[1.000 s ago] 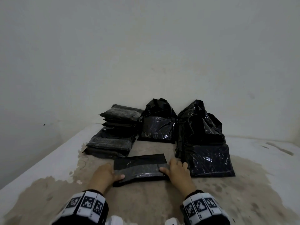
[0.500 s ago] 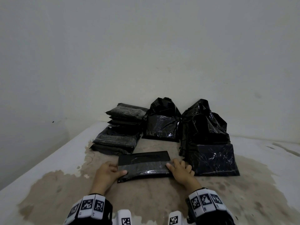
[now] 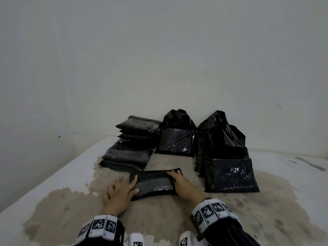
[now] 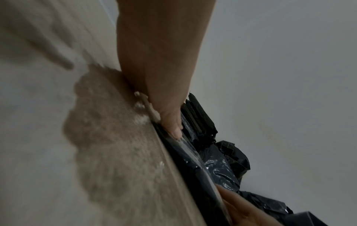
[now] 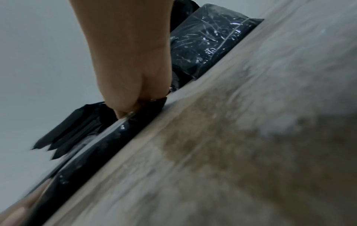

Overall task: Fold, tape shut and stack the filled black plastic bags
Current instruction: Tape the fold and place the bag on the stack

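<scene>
- We see the folded black bag [image 3: 153, 182] lying flat on the stained surface [image 3: 159, 219], near us and in the middle, with a grey strip of tape [image 3: 152, 183] along its top.
- Our left hand [image 3: 119, 192] lies palm down at the bag's left end, its fingers straight and spread, the forefinger and thumb resting on the plastic.
- Our right hand [image 3: 181, 182] is at the bag's right end, its fingers bent down over the far right edge and pressing there; the right wrist view shows the thumb tip [image 5: 120, 113] against the bag too.
- Both wrists wear bands [image 3: 103, 226] printed with black-and-white square codes; we read no words on them or on the bags.
- Far left stands a stack of flat taped bags [image 3: 131, 144]; far middle and right sit unfolded bags [image 3: 177, 139].
</scene>
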